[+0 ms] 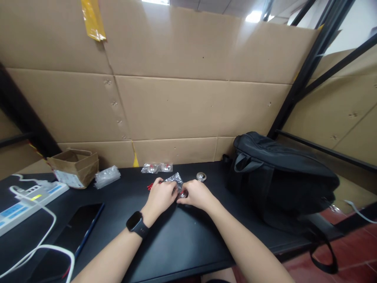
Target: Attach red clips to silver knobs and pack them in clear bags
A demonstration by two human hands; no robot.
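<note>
My left hand (162, 194), with a black watch on its wrist, is closed at the near edge of a small clear plastic bag (176, 178). My right hand (198, 194) faces it and pinches a small round silver-and-red piece (183, 193) between thumb and fingers. Its exact kind is too small to tell, and the fingers cover part of it. Something red (150, 186) shows just left of my left hand, partly hidden. A round metal ring-like piece (201, 177) lies beyond my right hand. At the back, two clear packets (151, 168) hold similar silver-and-red pieces.
On the black table (176, 239) stand an open cardboard box (73, 169) and a stack of clear bags (107, 176). A phone-like dark slab (78, 232), a power strip (32, 204) and white cables occupy the left. A black backpack (282, 184) fills the right; cardboard walls the back.
</note>
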